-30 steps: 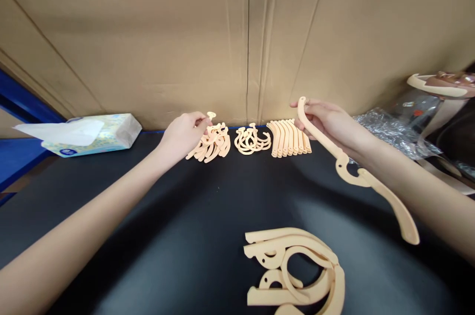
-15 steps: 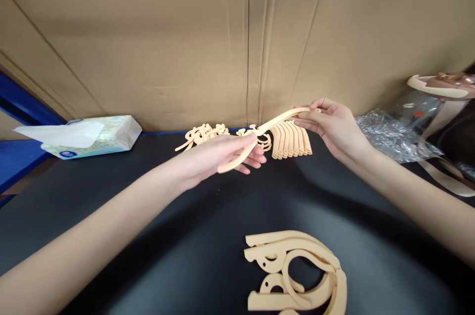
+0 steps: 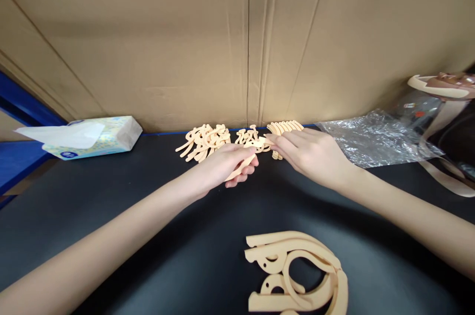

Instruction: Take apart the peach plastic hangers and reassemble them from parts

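A beige plastic folding hanger [image 3: 240, 167] is stretched between both hands above the black table. My left hand [image 3: 221, 162] is closed round one of its arms, with the thumb along the top and fingers curled beneath. At the hanger's other side, my right hand [image 3: 310, 153] pinches it close to the middle joint, back of the hand up, hiding that part. Just behind the hands lie a small pile of beige hook pieces [image 3: 245, 136] and a row of curved hanger arms [image 3: 285, 126], partly covered by my right hand.
Several folded beige hangers [image 3: 293, 246] lie near the front edge of view. A heap of loose curved pieces [image 3: 206, 139] sits at the back. Far left is a tissue pack [image 3: 115, 137]; clear plastic wrap [image 3: 374, 139] lies at right. A cardboard wall [image 3: 166, 48] closes the back.
My right hand has moved left and slightly down, from the hanger's far end to near its joint, and turned palm down. My left hand has curled more tightly.
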`<state>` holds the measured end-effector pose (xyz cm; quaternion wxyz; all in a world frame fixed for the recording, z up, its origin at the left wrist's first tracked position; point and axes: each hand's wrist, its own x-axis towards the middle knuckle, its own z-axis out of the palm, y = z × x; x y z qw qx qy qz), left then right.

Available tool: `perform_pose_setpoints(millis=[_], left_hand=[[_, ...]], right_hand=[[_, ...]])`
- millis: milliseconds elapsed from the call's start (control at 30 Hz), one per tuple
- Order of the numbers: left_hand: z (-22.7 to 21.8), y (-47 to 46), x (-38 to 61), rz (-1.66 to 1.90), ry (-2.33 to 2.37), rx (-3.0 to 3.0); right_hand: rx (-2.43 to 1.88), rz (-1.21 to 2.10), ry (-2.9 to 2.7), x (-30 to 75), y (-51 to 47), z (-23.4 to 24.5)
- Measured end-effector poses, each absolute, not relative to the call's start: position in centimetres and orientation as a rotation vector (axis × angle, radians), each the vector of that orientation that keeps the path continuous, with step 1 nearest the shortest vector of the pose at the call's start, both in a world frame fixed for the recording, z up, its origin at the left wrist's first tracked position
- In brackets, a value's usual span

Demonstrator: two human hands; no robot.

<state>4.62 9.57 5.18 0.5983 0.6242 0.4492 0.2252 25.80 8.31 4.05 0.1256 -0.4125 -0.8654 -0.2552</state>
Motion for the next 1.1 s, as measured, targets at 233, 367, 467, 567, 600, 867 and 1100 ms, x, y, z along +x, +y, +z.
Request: perform_pose_setpoints(millis=[233, 367, 467, 567, 600, 867, 1100], left_hand=[[3.2, 8.5, 5.5, 0.618, 1.207, 1.691], [3.6, 8.0, 5.5, 0.742, 1.352, 1.943], [4.8, 9.8, 4.2, 0.781, 1.413, 2.049], [5.8, 13.1, 1.5, 0.818, 1.53, 2.026], [5.9, 14.3, 0.5, 0.832, 1.579, 1.993], [4.2, 17.8, -3.4, 0.75, 1.763, 1.866], [3.7, 16.5, -1.7, 0.586, 1.969, 2.251]], right_hand=[[-1.392, -0.164, -2.551, 25.0, 8.1, 3.4], [-1.398, 0.543, -2.24, 25.9, 9.4, 3.7], [-1.437, 0.52, -2.088, 27.1, 10.6, 4.0], [-1.467, 0.472, -1.945, 28.2, 11.3, 4.3], [-1.461, 0.439, -1.915, 28.4, 11.4, 4.5], [-1.403, -0.133, -1.973, 28.9, 11.0, 5.9], [-1.197, -0.805, -2.298, 30.2, 12.6, 2.8]])
